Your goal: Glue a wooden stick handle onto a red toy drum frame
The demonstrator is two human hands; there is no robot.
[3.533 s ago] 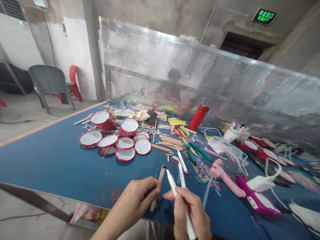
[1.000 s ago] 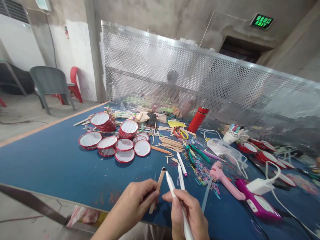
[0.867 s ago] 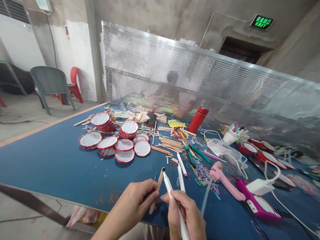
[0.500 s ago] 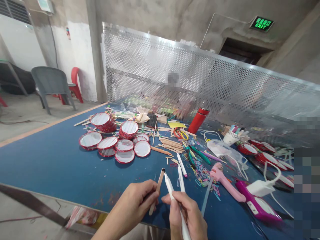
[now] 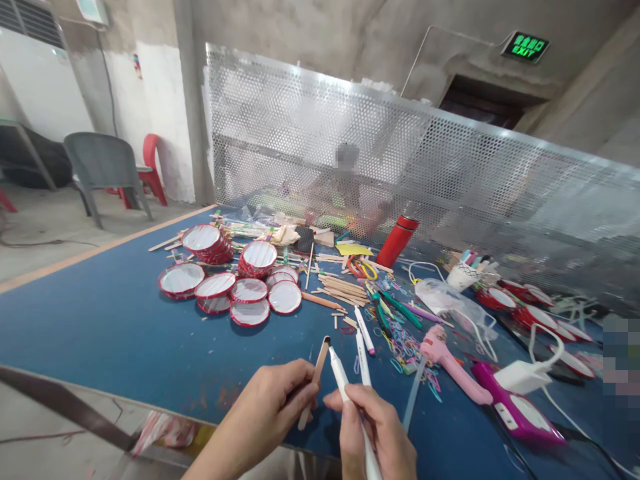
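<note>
My left hand [image 5: 280,403] is closed on a flat wooden stick [image 5: 320,365], held tilted above the front of the blue table [image 5: 150,340]. The stick's upper tip is dark. In my right hand [image 5: 377,427] is a white marker [image 5: 339,373], its nib touching or very near that dark tip. Two more white markers lie just beyond, one [image 5: 362,353] partly behind my right fingers and another [image 5: 364,328] with a pink end.
Red-rimmed discs [image 5: 249,313] are piled at centre left. Behind the markers lie wooden sticks [image 5: 345,291], pliers [image 5: 400,309] and colourful clips. A pink glue gun [image 5: 455,367], purple power strip [image 5: 525,413] and red bottle [image 5: 397,241] stand or lie to the right.
</note>
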